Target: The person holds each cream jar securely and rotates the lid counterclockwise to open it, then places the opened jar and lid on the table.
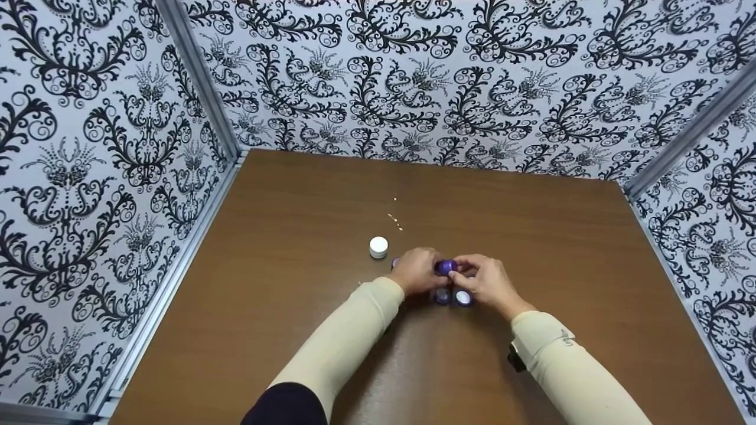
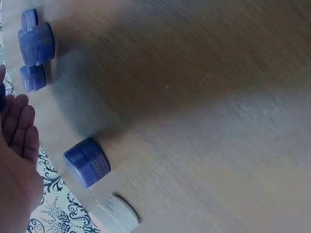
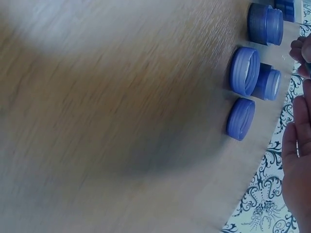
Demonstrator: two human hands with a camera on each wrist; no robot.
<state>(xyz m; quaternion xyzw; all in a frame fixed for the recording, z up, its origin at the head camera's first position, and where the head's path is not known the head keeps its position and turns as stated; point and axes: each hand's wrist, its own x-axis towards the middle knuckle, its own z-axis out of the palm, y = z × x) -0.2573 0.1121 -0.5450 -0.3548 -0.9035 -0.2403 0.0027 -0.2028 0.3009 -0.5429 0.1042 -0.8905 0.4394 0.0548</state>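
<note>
While both hands meet over the middle of the brown table (image 1: 295, 330), the left hand (image 1: 416, 270) and the right hand (image 1: 484, 280) together pinch a small purple jar (image 1: 446, 266) between their fingertips, held just above the tabletop; which hand has the firmer hold cannot be told from the head view. Both wear cream sleeves (image 1: 348, 336), and a dark band (image 1: 515, 357) shows at the right wrist. Directly below the held jar, two purple lids (image 1: 453, 297) lie on the table, touching or nearly touching each other, just in front of the right hand's knuckles. The right wrist view shows these as round lids lying beside a small jar body (image 3: 268, 81), with another purple jar (image 3: 265, 23) a little apart. Behind the left hand a further purple jar (image 2: 87, 161) stands on the table, and just beyond it a white jar (image 1: 378, 247) stands upright. Farther back, a few pale specks (image 1: 396, 219) lie scattered on the wood. Black-and-white patterned walls (image 1: 88, 147) enclose the table on three sides.
</note>
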